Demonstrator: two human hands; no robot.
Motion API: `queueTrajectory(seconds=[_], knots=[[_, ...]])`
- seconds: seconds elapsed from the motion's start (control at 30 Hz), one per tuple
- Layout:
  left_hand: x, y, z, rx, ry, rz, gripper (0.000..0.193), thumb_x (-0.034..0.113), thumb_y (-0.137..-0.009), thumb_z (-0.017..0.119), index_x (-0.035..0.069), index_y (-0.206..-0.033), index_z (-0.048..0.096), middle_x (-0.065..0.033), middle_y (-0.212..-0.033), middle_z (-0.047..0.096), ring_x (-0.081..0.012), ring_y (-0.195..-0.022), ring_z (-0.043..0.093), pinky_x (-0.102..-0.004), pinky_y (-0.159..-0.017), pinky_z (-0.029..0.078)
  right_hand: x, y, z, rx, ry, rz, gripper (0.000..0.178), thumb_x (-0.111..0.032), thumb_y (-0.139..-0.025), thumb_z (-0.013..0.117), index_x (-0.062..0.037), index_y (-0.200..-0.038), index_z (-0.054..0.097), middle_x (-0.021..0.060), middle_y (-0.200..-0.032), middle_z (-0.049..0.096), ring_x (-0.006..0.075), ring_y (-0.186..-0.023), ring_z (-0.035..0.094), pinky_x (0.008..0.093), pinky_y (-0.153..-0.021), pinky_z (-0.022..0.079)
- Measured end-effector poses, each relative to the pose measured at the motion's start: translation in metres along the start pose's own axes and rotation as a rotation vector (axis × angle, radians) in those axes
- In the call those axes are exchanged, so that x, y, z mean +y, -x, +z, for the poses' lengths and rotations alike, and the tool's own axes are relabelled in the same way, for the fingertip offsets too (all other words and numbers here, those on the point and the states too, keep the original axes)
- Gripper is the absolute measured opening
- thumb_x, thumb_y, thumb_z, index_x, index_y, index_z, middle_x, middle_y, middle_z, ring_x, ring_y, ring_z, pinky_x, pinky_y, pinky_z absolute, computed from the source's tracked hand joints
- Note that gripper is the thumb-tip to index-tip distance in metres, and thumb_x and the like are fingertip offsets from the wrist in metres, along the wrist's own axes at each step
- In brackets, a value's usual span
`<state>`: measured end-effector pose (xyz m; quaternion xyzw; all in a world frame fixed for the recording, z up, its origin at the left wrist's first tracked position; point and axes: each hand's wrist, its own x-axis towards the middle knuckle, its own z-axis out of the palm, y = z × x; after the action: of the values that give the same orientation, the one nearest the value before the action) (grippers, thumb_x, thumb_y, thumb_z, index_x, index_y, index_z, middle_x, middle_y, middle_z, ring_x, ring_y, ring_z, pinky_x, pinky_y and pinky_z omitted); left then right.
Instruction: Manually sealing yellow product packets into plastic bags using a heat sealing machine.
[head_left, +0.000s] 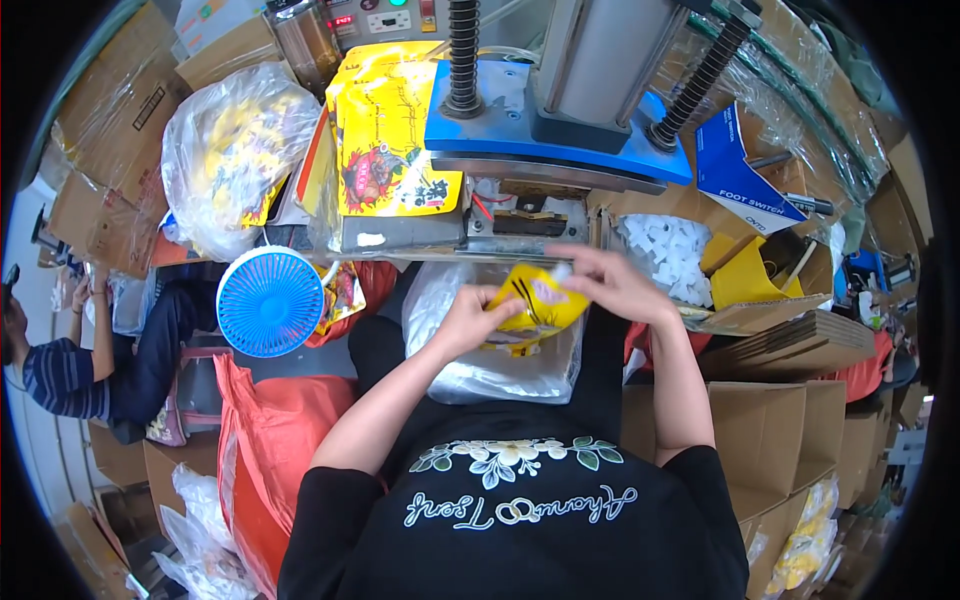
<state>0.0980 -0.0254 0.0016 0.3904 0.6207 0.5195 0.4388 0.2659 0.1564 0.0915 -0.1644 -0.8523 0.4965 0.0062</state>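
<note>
My left hand (476,320) grips a yellow printed pouch (545,308) by its left side, above my lap. At the pouch's upper right edge, my right hand (612,284) has thumb and fingers closed around a small white plastic piece (563,270); its fingers are slightly blurred. Whether the piece sits inside the pouch's opening I cannot tell. Under both hands a clear plastic bag (545,378) lies across my lap, with more yellow packaging showing at its top. Ahead stands a blue press (500,120) with a metal fixture (530,222) below it.
Yellow pouches (385,130) lie left of the press, beside a stuffed clear bag (235,150). A blue fan (270,302) stands at the left, near a red bag (285,430). Small white pieces (665,260) fill a box at the right, above stacked cardboard (785,355). Another person (70,360) sits far left.
</note>
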Motion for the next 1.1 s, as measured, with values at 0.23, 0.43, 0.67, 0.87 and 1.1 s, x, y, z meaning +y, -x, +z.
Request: queueTrajectory(seconds=[0.23,0.43,0.67,0.87,1.1], knots=[[0.022,-0.039,0.005,0.208,0.589,-0.127,0.027,0.019,-0.091,0.068,-0.008,-0.093,0.068,-0.0104,-0.087,0.071,-0.0134,-0.073,0.067,-0.0268,-0.066,0.053,0.030,0.010,-0.030,0.762,0.701,0.073,0.026,-0.021,-0.087,0.065,-0.0070,-0.109,0.066,0.0143,-0.097,0.063,0.0314,-0.089,0.063,0.0391,-0.073,0.050],[0.027,-0.045,-0.009,0.239,0.422,-0.149,0.028,0.021,-0.092,0.067,-0.006,-0.085,0.069,-0.0087,-0.081,0.071,-0.0130,-0.073,0.067,-0.0270,-0.065,0.051,0.062,0.000,-0.012,0.769,0.819,0.141,0.023,-0.013,-0.084,0.064,-0.0045,-0.105,0.065,0.0157,-0.099,0.062,0.0358,-0.094,0.062,0.0459,-0.077,0.050],[0.034,-0.036,-0.104,0.680,-0.924,0.366,0.073,0.036,-0.077,0.076,0.011,-0.139,0.046,-0.0141,-0.147,0.042,-0.0338,-0.138,0.034,-0.0529,-0.111,0.024,0.078,0.009,-0.016,0.924,0.226,0.043,0.019,-0.013,-0.091,0.062,-0.0023,-0.106,0.060,0.0085,-0.087,0.066,0.0169,-0.079,0.062,0.0314,-0.069,0.049],[0.008,0.010,-0.101,0.771,-0.877,0.436,0.012,0.014,-0.083,0.068,0.012,-0.094,0.073,-0.0022,-0.105,0.070,-0.0249,-0.109,0.060,-0.0513,-0.109,0.026,0.081,0.021,-0.014,0.819,0.022,0.046,0.016,-0.015,-0.093,0.062,-0.0035,-0.104,0.064,-0.0019,-0.092,0.063,0.0055,-0.084,0.054,0.0206,-0.066,0.042],[0.029,0.032,-0.055,0.472,-0.170,0.189,0.011,-0.001,-0.081,0.072,-0.004,-0.092,0.071,-0.0028,-0.084,0.070,-0.0051,-0.078,0.060,-0.0219,-0.073,0.048,-0.007,0.008,0.019,0.658,0.117,-0.104,0.019,-0.011,-0.083,0.072,-0.0032,-0.100,0.066,0.0052,-0.098,0.064,0.0139,-0.089,0.059,0.0274,-0.076,0.046]])
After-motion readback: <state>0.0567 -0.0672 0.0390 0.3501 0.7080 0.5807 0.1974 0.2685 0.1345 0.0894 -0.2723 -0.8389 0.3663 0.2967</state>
